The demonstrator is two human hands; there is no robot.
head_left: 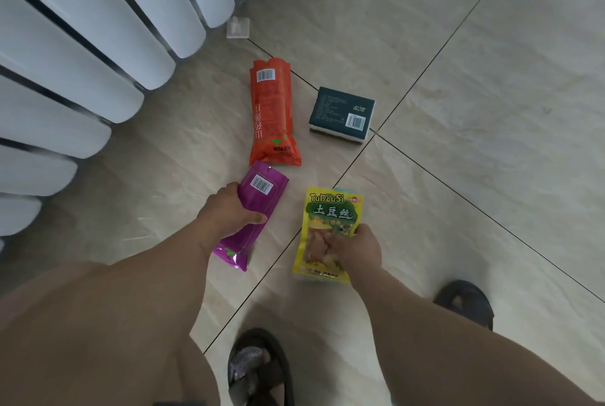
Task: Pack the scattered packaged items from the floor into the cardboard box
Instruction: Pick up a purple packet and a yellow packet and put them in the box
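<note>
My left hand (229,212) is wrapped around the middle of a long purple packet (258,189) lying on the tiled floor. My right hand (357,247) grips the lower part of a yellow snack packet (330,209) with green lettering. Beyond them an orange packet (271,114) lies lengthwise on the floor. To its right rests a dark green tissue pack (342,114) with a white underside. The cardboard box is not in view.
A white radiator (98,45) fills the upper left. A small clear plastic piece (238,27) lies at its foot. My two feet in dark sandals (258,369) (465,302) stand at the bottom, on beige floor tiles (474,78).
</note>
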